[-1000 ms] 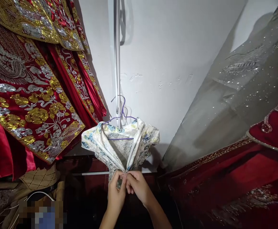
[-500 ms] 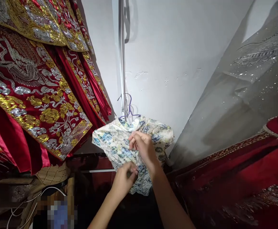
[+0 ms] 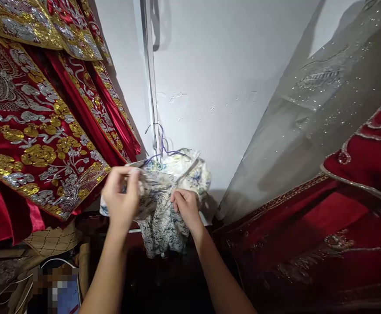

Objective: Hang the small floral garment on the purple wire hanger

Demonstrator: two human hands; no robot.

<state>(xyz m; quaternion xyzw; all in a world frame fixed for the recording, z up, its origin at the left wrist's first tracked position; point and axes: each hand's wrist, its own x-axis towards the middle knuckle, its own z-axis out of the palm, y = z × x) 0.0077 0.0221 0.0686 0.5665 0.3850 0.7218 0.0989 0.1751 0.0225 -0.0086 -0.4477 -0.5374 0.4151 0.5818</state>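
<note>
White floral blouse (image 3: 164, 222) on a purple hanger (image 3: 163, 146) is pinched by left hand (image 3: 120, 196) and right hand (image 3: 187, 210).

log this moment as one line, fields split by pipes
left hand: pinches white floral cloth blouse | right hand: curled at blouse front, grip unclear | thin purple hooked hanger: inside blouse

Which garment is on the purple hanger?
The pale floral shirt, centre, pinched by the left hand; the far-left garment and lower-right garment are red, the sparkly sheet grey.
</note>
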